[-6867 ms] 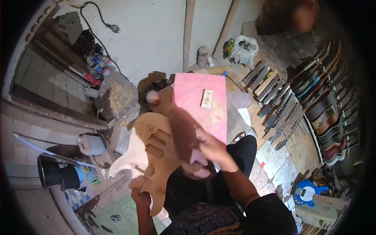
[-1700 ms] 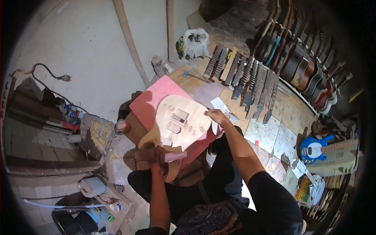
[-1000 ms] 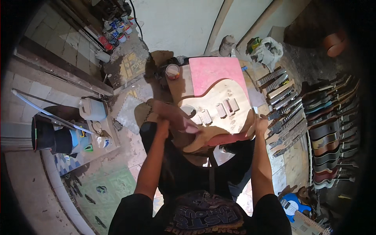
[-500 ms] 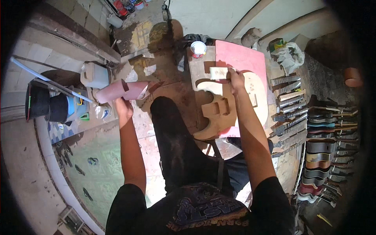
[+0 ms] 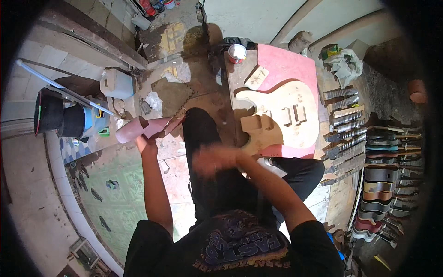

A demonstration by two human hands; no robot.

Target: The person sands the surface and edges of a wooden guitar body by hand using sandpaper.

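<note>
Guitar body (image 5: 277, 99): bare, pale wood, lying flat with its routed cavities facing up; its near left portion is in shadow. It rests over a pink sheet (image 5: 290, 62) on a low table (image 5: 236, 77); the sheet shows along its far side and near edge.

Left hand (image 5: 146, 145): well to the left of the guitar body, raised, closed around the underside of a curled mauve sheet (image 5: 130, 131). One end of the sheet is rolled into a tube; the other end points toward the guitar body.

Right hand (image 5: 214, 160): to the near left of the guitar body, above the person's dark trouser leg. It is motion-blurred; finger spread and any grip cannot be told.

A whitish rectangular block (image 5: 257, 78) lies just beside the guitar body's far left side, at the pink sheet's edge. A red can (image 5: 237, 54) with a pale top stands farther beyond. Right of the guitar body lies a row of guitar necks (image 5: 345, 119); farther right are several guitars (image 5: 378, 174) ranged together.
</note>
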